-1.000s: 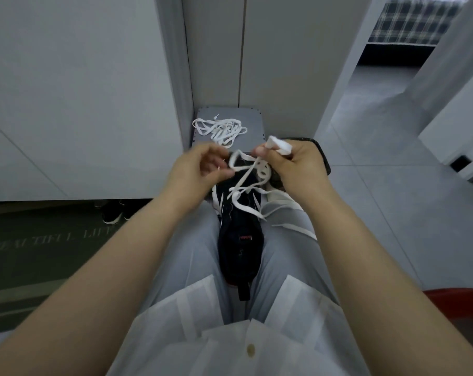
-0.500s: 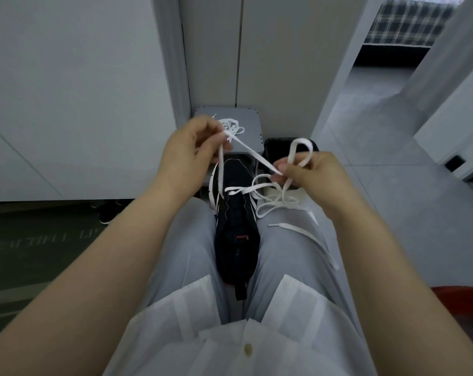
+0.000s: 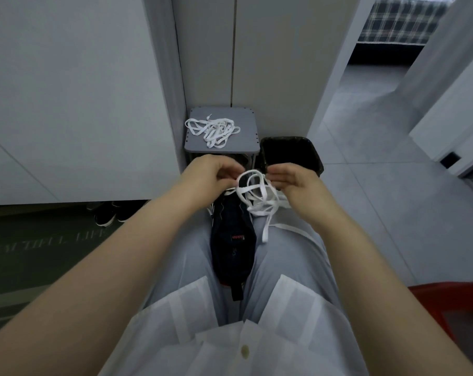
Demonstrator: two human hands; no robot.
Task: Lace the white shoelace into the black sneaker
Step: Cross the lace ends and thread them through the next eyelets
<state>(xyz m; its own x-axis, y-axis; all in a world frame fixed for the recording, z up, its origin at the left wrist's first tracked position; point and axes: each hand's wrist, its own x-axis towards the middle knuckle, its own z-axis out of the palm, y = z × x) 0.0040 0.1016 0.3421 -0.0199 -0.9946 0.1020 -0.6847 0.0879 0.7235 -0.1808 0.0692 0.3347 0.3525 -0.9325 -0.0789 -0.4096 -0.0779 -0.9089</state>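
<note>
Hands (image 3: 215, 173) on shoelace (image 3: 257, 204), near black bin (image 3: 317, 158)

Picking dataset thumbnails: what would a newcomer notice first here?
The left hand and right hand pinch a tangled white shoelace at frame centre, above the black sneaker lying between the thighs. Beyond, a spare lace heap lies on a grey stool by the wall.

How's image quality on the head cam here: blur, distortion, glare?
Head view: strong wide-angle bending, the door frame leans outward; light is soft and even, with no glare or hard shadows; the left hand and right hand are slightly smeared at the fingertips round the white shoelace; the black sneaker is dark, with little detail beyond its red label.
</note>
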